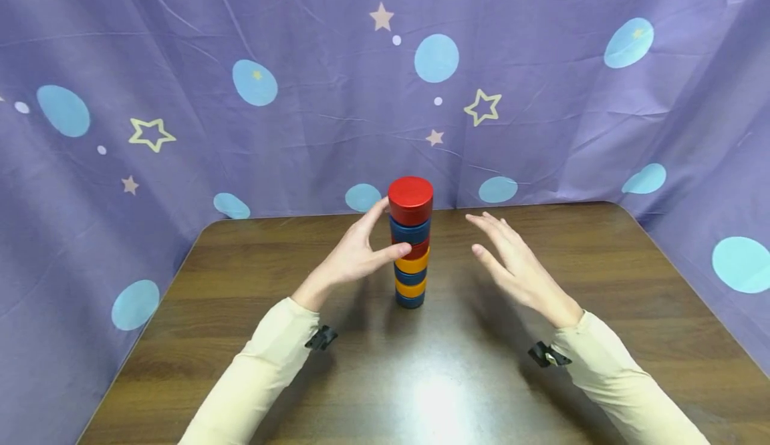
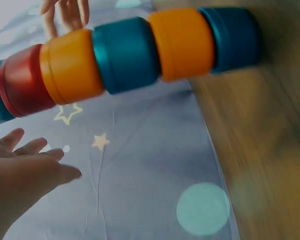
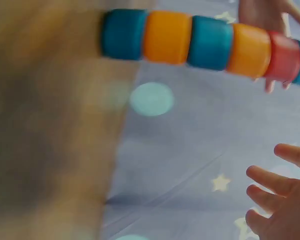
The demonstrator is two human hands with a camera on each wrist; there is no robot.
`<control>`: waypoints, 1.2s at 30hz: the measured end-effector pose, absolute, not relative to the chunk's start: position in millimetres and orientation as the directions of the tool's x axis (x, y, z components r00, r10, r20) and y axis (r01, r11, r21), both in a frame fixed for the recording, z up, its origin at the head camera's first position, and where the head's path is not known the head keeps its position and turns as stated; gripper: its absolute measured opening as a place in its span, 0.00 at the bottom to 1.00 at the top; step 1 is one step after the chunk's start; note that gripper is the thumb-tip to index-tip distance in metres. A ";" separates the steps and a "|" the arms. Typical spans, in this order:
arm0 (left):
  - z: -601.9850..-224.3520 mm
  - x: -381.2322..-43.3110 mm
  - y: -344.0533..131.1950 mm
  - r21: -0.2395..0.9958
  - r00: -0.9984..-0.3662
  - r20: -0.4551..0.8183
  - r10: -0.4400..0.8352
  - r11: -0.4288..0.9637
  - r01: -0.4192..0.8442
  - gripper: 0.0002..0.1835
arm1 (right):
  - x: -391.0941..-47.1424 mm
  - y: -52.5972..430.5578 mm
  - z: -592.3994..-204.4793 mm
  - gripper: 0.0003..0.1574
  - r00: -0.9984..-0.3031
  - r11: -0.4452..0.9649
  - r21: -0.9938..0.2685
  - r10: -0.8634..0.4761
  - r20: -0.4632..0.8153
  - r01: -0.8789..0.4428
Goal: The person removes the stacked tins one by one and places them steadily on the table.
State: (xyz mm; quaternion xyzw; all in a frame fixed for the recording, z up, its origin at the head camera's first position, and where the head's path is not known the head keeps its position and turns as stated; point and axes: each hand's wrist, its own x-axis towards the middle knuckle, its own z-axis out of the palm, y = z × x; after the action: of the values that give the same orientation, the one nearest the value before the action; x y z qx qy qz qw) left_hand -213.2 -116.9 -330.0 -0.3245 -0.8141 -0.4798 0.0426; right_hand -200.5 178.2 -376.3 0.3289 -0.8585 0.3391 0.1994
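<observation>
A tall tower of stacked round cups (image 1: pixel 412 233) stands upright near the middle of the table. From the base up it alternates blue and orange, then red and blue, with a larger red piece (image 1: pixel 410 202) on top. My left hand (image 1: pixel 355 248) is close at the tower's left side, fingers extended, its thumb crossing in front of the red band in the head view. In the left wrist view a gap shows between this hand (image 2: pixel 27 172) and the cups (image 2: pixel 125 55). To the right, my right hand (image 1: pixel 520 264) is held apart from the tower, fingers spread and holding nothing.
The brown wooden table (image 1: pixel 252 264) ends at a back edge close behind the tower. A purple curtain (image 1: pixel 325 64) with stars and blue dots hangs behind and along the sides. Dark wrist cameras (image 1: pixel 321 337) sit at both cuffs.
</observation>
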 end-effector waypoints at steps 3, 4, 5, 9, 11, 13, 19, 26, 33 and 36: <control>-325.0 -214.5 -110.3 0.833 -0.768 0.399 0.502 0.151 0.532 0.39 | -200.5 168.5 -358.7 0.28 -0.670 0.507 -0.455 -0.415 0.615 -0.732; -323.7 -215.0 -107.9 0.851 -0.760 0.405 0.508 0.095 0.516 0.39 | -200.5 165.3 -352.7 0.28 -0.657 0.491 -0.454 -0.409 0.633 -0.743; -322.5 -215.3 -105.6 0.865 -0.755 0.409 0.512 0.045 0.499 0.38 | -200.5 162.2 -347.0 0.28 -0.644 0.475 -0.453 -0.402 0.650 -0.754; -320.1 -216.7 -97.4 0.887 -0.753 0.419 0.507 -0.052 0.458 0.37 | -201.6 149.3 -324.8 0.30 -0.585 0.416 -0.431 -0.388 0.712 -0.801; -320.4 -217.2 -94.7 0.890 -0.758 0.421 0.497 -0.066 0.451 0.36 | -202.7 142.7 -315.0 0.31 -0.559 0.393 -0.417 -0.389 0.732 -0.819; -321.7 -217.6 -92.7 0.894 -0.763 0.418 0.493 -0.073 0.442 0.35 | -203.7 136.5 -306.1 0.33 -0.540 0.374 -0.407 -0.392 0.745 -0.833; -327.9 -216.7 -90.4 0.906 -0.787 0.381 0.485 -0.027 0.422 0.40 | -204.5 123.1 -288.3 0.35 -0.521 0.335 -0.409 -0.397 0.756 -0.849; -330.2 -218.2 -88.3 0.904 -0.795 0.383 0.470 -0.014 0.427 0.48 | -208.0 113.6 -282.0 0.33 -0.522 0.282 -0.441 -0.409 0.748 -0.852; -329.8 -217.7 -89.0 0.898 -0.794 0.398 0.459 -0.016 0.440 0.36 | -210.7 108.1 -282.4 0.27 -0.535 0.212 -0.495 -0.435 0.724 -0.843; -329.1 -217.1 -90.6 0.896 -0.800 0.402 0.445 -0.012 0.444 0.29 | -209.4 106.4 -281.7 0.25 -0.552 0.217 -0.513 -0.441 0.708 -0.831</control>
State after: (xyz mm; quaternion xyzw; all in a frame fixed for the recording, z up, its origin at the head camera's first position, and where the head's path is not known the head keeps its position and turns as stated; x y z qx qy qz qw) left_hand -217.1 -90.6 -329.1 -0.3163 -0.7030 -0.6370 -0.0006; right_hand -209.4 106.4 -281.7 0.4234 -0.7508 0.4608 0.2116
